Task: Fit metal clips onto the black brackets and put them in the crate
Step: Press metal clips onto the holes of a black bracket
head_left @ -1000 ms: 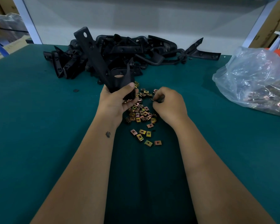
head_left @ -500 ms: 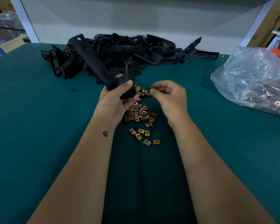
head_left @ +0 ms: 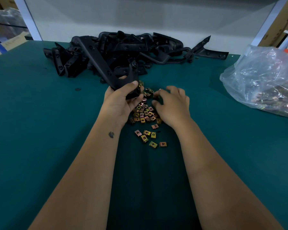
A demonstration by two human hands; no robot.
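Both hands worked together: the left hand gripped a black bracket tilted above the tabletop, presumably for fitting, while the right hand, fingers curled, picked among the loose clips; no crate showed.

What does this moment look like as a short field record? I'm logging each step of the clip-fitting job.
surface: green table
left hand: grips a black bracket, raised at a tilt
right hand: fingers curled at the loose metal clips; whether it holds one cannot be told
bracket pile: far side of table
plastic bag: right, holds more clips
crate: not in view
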